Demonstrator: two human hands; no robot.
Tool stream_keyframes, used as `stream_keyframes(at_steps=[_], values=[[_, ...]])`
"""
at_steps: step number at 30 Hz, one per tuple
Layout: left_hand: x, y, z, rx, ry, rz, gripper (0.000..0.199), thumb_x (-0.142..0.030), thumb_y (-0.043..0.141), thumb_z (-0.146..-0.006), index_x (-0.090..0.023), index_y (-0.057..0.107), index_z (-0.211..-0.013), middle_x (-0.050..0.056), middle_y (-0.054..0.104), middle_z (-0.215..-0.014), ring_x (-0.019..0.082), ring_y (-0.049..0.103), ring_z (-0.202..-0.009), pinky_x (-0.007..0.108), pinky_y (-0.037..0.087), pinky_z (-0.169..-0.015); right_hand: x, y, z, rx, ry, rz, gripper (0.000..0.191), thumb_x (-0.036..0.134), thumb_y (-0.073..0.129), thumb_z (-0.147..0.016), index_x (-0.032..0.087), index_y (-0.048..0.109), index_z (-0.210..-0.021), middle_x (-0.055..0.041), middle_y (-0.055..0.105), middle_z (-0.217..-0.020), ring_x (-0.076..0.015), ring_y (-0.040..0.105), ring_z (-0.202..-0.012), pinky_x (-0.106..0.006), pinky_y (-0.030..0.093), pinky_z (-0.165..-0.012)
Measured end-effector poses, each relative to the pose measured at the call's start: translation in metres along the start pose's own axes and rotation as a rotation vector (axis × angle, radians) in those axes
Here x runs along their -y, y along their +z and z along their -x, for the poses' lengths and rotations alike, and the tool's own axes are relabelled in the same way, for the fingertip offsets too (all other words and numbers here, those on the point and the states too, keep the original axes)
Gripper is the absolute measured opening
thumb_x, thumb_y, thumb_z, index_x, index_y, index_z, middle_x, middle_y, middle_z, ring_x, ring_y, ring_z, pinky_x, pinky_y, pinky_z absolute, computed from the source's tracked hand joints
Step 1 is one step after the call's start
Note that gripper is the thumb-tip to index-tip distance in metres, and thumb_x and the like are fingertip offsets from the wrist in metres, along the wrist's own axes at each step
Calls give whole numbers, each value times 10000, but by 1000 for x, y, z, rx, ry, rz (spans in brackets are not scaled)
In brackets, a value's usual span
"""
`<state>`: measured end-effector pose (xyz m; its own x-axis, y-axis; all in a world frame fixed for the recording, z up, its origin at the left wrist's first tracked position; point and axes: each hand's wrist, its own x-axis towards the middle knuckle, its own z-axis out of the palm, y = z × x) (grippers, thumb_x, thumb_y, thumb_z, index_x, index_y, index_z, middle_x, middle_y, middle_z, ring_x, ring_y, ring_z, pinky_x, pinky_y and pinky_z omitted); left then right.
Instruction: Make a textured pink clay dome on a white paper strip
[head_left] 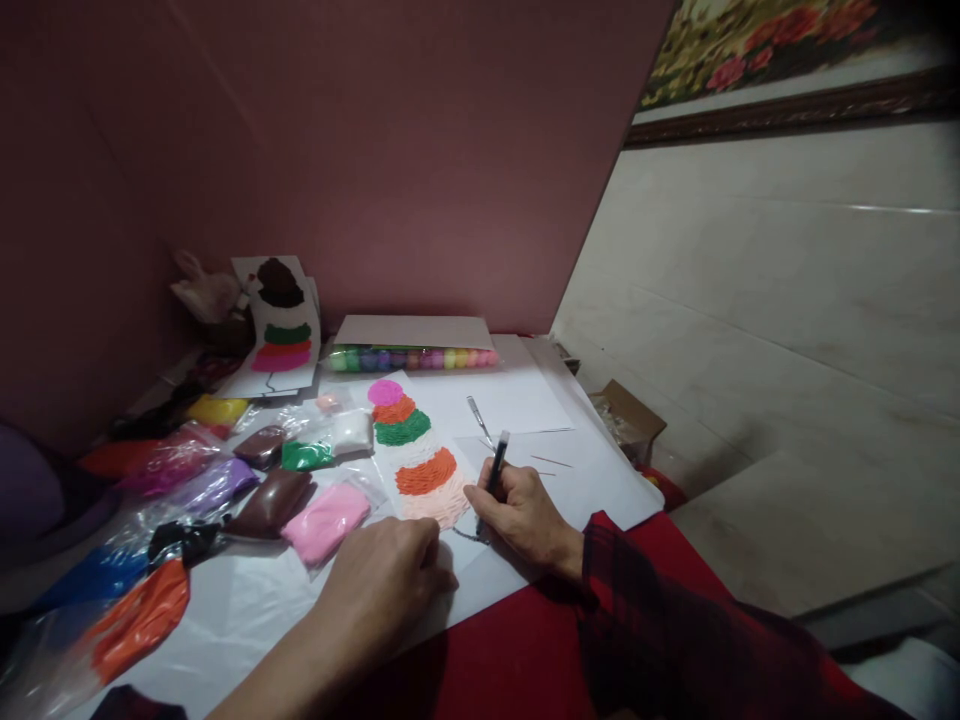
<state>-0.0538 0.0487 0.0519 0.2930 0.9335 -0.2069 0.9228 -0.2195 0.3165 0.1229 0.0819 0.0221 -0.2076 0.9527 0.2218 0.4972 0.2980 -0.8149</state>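
My right hand (pixel 525 510) grips a black pen (pixel 496 465), its lower end down at the near edge of a white paper card (pixel 388 465). A dark curved line (pixel 466 535) runs beside the pen's lower end. Bands of textured clay cover the card: a pink disc (pixel 385 393), orange (pixel 426 472), green (pixel 403 428), white and pale peach (pixel 439 503). Resting at the card's near left edge, my left hand (pixel 390 575) has its fingers curled under; what they hold, if anything, is hidden. A slim metal tool (pixel 478 420) lies beyond the pen.
Bagged clay lies at left, including pink (pixel 326 522), brown (pixel 270 503) and orange (pixel 142 618). A similar decorated card (pixel 279 330) leans at the back left. Behind lies a pack of colourful clay (pixel 412 359). Thin needle-like pieces (pixel 551 461) lie right of the pen.
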Motion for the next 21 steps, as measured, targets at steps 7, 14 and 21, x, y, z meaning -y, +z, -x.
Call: stream_keyframes(at_steps=[7, 14, 21], values=[[1, 1, -2, 4, -5, -10, 144, -304, 510, -715, -202, 600, -666, 63, 662, -673, 237, 609, -655, 303, 203, -512, 2, -1, 0, 2, 3, -1, 234, 261, 547, -809, 200, 465, -599, 32, 515, -483, -103, 474, -445, -215, 376, -453], [2, 2, 0, 3, 4, -10, 142, -312, 517, -715, -208, 600, -665, 62, 671, -685, 239, 611, -663, 303, 197, -512, -1, 1, 0, -3, 51, -95, 228, 270, 544, -821, 201, 460, -620, 39, 523, -460, -103, 495, -422, -210, 399, -439], [0, 0, 0, 0, 0, -20, 135, -289, 506, -717, -210, 604, -669, 61, 685, -697, 231, 613, -662, 302, 207, -510, -3, 1, 0, 79, 36, -158, 255, 335, 548, -849, 192, 488, -647, 34, 548, -473, -110, 538, -441, -212, 439, -461]])
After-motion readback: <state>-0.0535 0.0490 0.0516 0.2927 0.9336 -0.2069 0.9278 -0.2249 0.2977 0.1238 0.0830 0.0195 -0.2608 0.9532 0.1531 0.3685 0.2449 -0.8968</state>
